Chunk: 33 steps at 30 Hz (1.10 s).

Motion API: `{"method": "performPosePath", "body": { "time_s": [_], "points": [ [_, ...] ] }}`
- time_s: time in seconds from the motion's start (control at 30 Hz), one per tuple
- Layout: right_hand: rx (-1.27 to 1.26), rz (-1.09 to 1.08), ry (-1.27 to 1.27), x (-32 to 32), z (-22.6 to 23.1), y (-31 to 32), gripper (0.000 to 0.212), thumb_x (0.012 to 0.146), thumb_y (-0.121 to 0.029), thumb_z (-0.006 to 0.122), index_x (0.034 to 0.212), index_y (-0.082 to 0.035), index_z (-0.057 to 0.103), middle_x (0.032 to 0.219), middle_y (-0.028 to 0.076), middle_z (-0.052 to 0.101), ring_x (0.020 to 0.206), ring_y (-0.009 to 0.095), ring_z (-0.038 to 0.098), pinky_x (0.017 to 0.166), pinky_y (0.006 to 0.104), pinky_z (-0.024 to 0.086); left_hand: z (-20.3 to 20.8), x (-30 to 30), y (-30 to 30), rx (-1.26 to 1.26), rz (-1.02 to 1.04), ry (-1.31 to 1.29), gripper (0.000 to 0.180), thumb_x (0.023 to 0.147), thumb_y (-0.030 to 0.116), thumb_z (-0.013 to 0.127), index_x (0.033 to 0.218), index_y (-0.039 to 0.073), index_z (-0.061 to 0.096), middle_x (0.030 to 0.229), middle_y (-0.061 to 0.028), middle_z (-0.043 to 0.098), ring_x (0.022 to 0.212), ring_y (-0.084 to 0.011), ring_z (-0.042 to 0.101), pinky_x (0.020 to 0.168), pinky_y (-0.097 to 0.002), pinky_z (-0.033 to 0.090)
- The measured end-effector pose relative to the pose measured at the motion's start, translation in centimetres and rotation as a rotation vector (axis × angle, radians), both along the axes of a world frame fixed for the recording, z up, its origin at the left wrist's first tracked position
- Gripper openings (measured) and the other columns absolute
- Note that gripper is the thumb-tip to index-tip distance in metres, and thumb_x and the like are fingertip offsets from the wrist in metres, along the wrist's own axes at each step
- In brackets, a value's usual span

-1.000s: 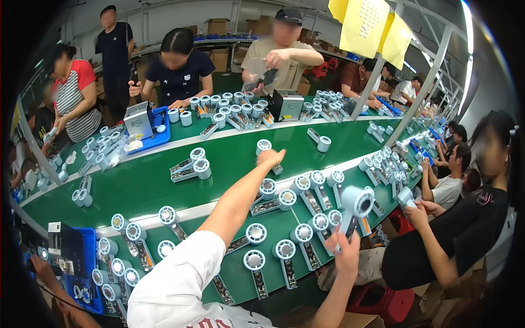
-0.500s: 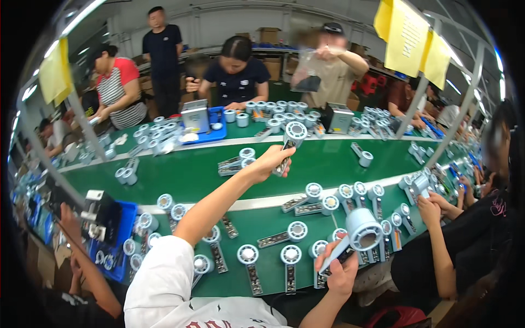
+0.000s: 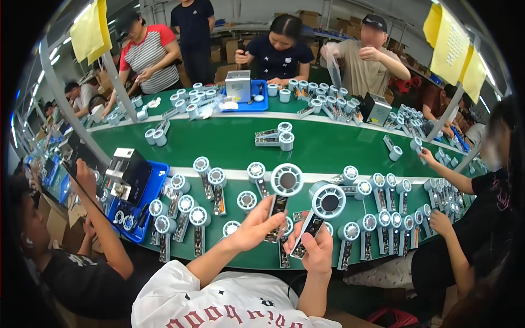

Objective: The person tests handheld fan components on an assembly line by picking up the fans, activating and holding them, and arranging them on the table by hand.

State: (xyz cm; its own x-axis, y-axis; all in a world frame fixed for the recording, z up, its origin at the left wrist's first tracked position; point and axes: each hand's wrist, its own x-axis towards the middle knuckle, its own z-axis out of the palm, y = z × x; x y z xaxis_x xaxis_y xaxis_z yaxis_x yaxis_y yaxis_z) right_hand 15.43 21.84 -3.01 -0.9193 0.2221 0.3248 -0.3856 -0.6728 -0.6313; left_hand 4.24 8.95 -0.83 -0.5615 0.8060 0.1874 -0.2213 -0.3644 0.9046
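Note:
My left hand (image 3: 255, 225) is closed round the handle of a light-blue handheld fan (image 3: 287, 180), whose round head points up and away from me. Beside it, my right hand (image 3: 314, 249) grips a second handheld fan (image 3: 329, 201) by its handle. Both handles are uncovered on the side I see, with dark inner parts showing. The two fan heads are close together above the near green bench. Under and around my hands lie more such fans, including one (image 3: 246, 201) just left of my left hand; some are partly hidden by my hands.
Rows of fans (image 3: 369, 222) lie to the right, others (image 3: 199, 216) to the left. A blue tray (image 3: 159, 177) with a metal-faced box stands at the left. Beyond a pale rail runs a green conveyor belt (image 3: 213, 136) carrying a few fans. Co-workers sit on both sides and opposite.
My left hand has come back from over the belt with its fan. My right hand has moved left, its fan now turned with the uncovered handle showing. The whole view has shifted.

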Motion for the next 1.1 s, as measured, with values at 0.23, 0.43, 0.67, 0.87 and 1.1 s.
{"method": "performPosePath", "body": {
  "time_s": [0.23, 0.43, 0.67, 0.87, 1.1],
  "points": [
    [0.002, -0.002, 0.014, -0.1, 0.4, -1.2, 0.049, 0.087, 0.001, 0.046, 0.134, -0.003, 0.034, 0.092, 0.014, 0.052, 0.071, 0.023, 0.053, 0.058, 0.0332, 0.048, 1.8, 1.2, -0.8, 0.077, -0.159, -0.142, 0.041, 0.094, 0.006, 0.046, 0.131, 0.000, 0.029, 0.091, -0.0106, 0.052, 0.068, -0.0178, 0.054, 0.054, -0.0293, 0.051],
    [0.055, -0.042, 0.001, 0.0, 0.8, -1.3, 0.048, 0.087, 0.000, 0.046, 0.134, -0.003, 0.035, 0.091, 0.014, 0.052, 0.071, 0.024, 0.053, 0.058, 0.0330, 0.048, 1.8, 1.6, -0.7, 0.072, -0.087, -0.090, 0.044, 0.095, 0.007, 0.045, 0.133, -0.002, 0.026, 0.090, -0.0113, 0.052, 0.066, -0.0190, 0.054, 0.053, -0.0304, 0.052],
    [0.086, -0.071, -0.058, -0.3, 1.5, -1.8, 0.047, 0.088, 0.000, 0.046, 0.133, -0.002, 0.035, 0.091, 0.014, 0.051, 0.071, 0.023, 0.053, 0.058, 0.0327, 0.048, 1.4, 1.2, -0.9, 0.083, -0.097, -0.107, 0.045, 0.095, 0.008, 0.046, 0.133, -0.002, 0.024, 0.088, -0.0110, 0.051, 0.066, -0.0195, 0.055, 0.052, -0.0303, 0.052],
    [0.053, -0.055, -0.042, -0.6, 0.4, -1.6, 0.046, 0.088, 0.001, 0.046, 0.133, -0.002, 0.034, 0.092, 0.014, 0.051, 0.071, 0.023, 0.054, 0.058, 0.0324, 0.048, 0.5, 0.8, -0.8, 0.096, -0.087, -0.113, 0.046, 0.095, 0.008, 0.046, 0.134, -0.001, 0.024, 0.089, -0.0109, 0.051, 0.067, -0.0197, 0.055, 0.053, -0.0305, 0.052],
    [0.044, -0.066, -0.085, -0.6, 0.9, -1.6, 0.046, 0.088, 0.001, 0.046, 0.132, -0.001, 0.034, 0.091, 0.013, 0.052, 0.071, 0.023, 0.054, 0.058, 0.0325, 0.048, 0.6, 0.9, -0.7, 0.105, -0.096, -0.119, 0.046, 0.094, 0.007, 0.046, 0.134, -0.001, 0.024, 0.092, -0.0108, 0.050, 0.067, -0.0197, 0.055, 0.054, -0.0305, 0.052]
  ]
}}
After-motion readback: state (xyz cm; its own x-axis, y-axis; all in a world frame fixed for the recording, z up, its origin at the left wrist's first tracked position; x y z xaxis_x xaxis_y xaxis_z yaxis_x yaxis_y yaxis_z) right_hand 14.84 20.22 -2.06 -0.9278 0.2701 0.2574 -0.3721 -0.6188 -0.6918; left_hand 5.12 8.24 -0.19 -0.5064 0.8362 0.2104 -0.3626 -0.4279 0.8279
